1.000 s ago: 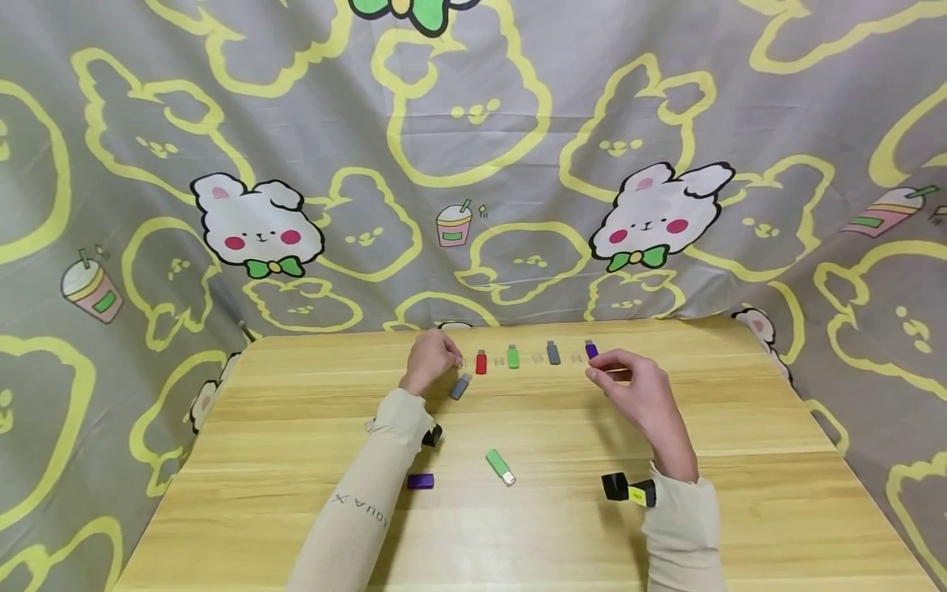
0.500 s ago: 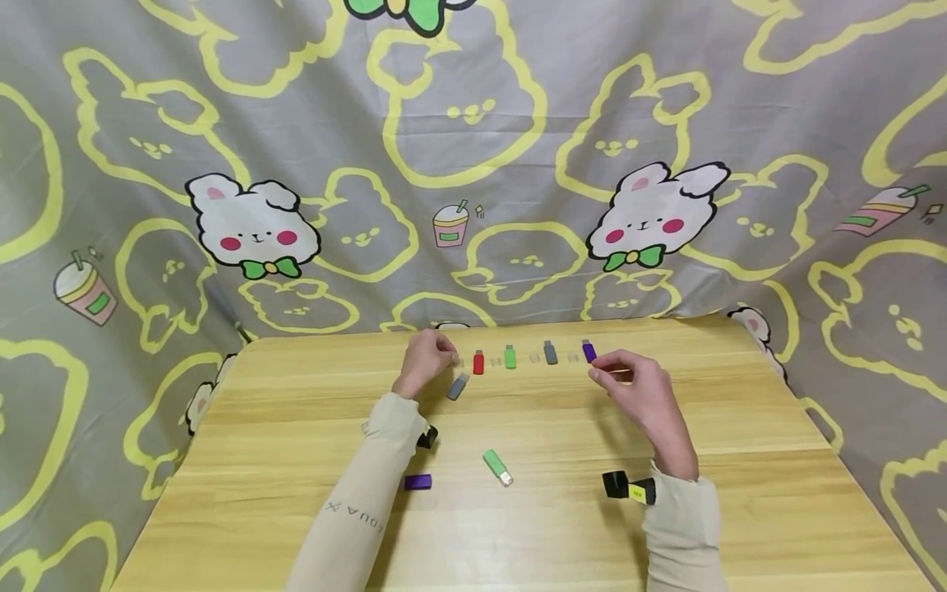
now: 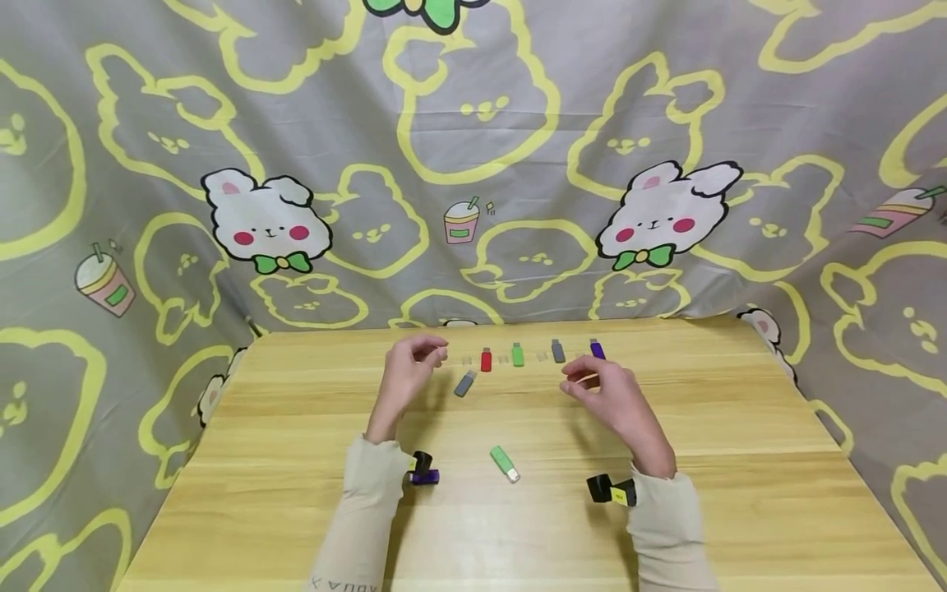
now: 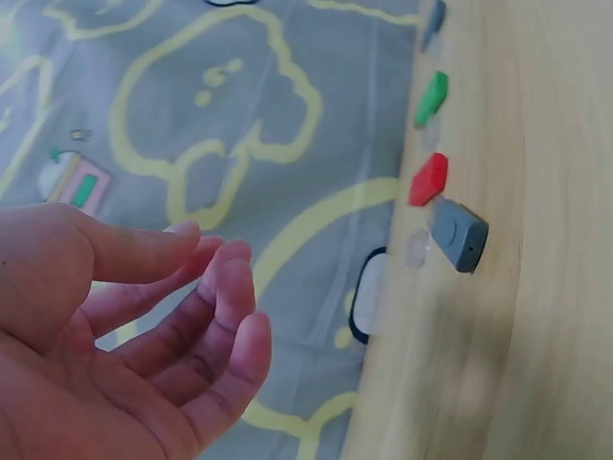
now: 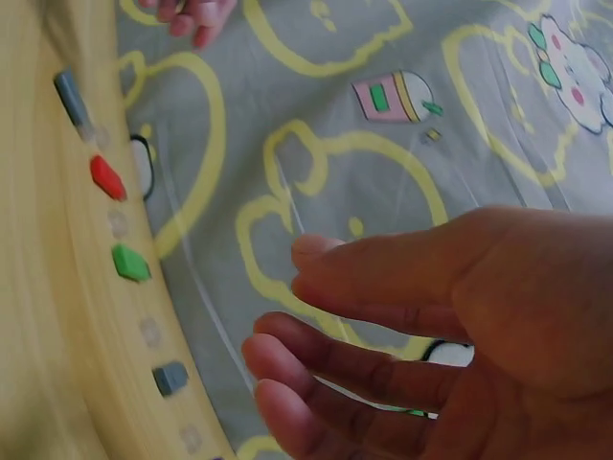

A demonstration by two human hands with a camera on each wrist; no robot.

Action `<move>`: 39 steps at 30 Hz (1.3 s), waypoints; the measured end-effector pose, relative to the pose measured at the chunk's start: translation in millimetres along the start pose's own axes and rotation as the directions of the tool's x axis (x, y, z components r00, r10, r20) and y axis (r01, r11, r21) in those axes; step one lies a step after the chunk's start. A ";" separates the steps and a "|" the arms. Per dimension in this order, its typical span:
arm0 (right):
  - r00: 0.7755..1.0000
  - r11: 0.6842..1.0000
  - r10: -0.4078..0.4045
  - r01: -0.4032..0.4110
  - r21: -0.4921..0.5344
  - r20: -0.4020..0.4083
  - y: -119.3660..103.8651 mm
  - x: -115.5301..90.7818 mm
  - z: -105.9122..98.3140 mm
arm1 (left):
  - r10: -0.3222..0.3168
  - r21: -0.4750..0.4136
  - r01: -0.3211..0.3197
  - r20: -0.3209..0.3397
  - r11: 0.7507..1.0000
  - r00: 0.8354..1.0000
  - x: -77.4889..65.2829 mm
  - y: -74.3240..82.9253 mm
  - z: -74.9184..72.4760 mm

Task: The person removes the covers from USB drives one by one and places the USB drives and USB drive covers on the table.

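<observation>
My left hand (image 3: 405,374) hovers over the table left of a row of USB flash drives, its fingers loosely bent around nothing. The left wrist view confirms this bare left hand (image 4: 163,335). The row holds a red drive (image 3: 486,360), a green drive (image 3: 518,355), a grey drive (image 3: 558,352) and a purple drive (image 3: 597,349). Just in front lies another grey drive (image 3: 464,384), tilted. My right hand (image 3: 616,396) hangs relaxed in front of the row's right end, near the purple drive. Nothing shows between the right hand's fingers (image 5: 321,268) in its wrist view.
Small clear pieces (image 3: 467,360) sit between and beside the row's drives. Nearer me lie a second green drive (image 3: 505,464) and a second purple drive (image 3: 426,477), partly covered by the left wrist camera (image 3: 422,463). A patterned curtain (image 3: 473,164) borders the table's back edge.
My left hand has drawn back leftward from the clear piece at the row's left end. My right hand has moved left and slightly nearer me, away from the row's purple drive.
</observation>
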State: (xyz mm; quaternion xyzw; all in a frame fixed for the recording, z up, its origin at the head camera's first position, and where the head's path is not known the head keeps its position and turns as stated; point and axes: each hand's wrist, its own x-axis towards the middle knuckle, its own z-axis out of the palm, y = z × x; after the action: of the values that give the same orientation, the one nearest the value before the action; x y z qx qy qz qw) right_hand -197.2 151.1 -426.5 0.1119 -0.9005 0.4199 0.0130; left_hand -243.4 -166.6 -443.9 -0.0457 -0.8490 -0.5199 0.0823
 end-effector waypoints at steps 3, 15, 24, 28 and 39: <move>0.997 1.000 -0.016 0.016 -0.002 0.077 -3.5 1.1 9.5 | 0.009 -0.025 -0.009 -0.015 1.000 1.000 -9.0 0.3 -1.6; 0.951 0.991 0.062 -0.022 -0.132 0.304 -26.5 -1.2 55.0 | 0.022 -0.098 -0.024 -0.023 0.995 0.999 -19.7 3.7 -4.8; 0.927 0.978 0.033 0.047 -0.203 0.375 -42.3 -9.7 89.0 | -0.006 -0.150 0.004 -0.018 0.989 1.000 -20.4 -1.3 -10.0; 0.926 0.961 0.004 0.101 -0.258 0.377 -46.5 -12.1 101.6 | 0.004 -0.150 -0.006 -0.016 0.989 1.000 -21.7 -1.8 -10.7; 0.897 0.982 -0.005 0.087 -0.165 0.442 -45.9 -11.7 99.6 | 0.044 -0.149 -0.042 0.013 0.988 0.999 -19.9 -3.6 -3.2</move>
State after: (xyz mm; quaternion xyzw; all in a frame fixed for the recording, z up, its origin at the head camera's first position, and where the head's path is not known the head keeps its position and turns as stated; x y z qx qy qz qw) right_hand -169.1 49.1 -457.7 0.2236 -0.9115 0.2999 -0.1707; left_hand -224.2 -171.0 -449.4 -0.0742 -0.8074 -0.5794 0.0829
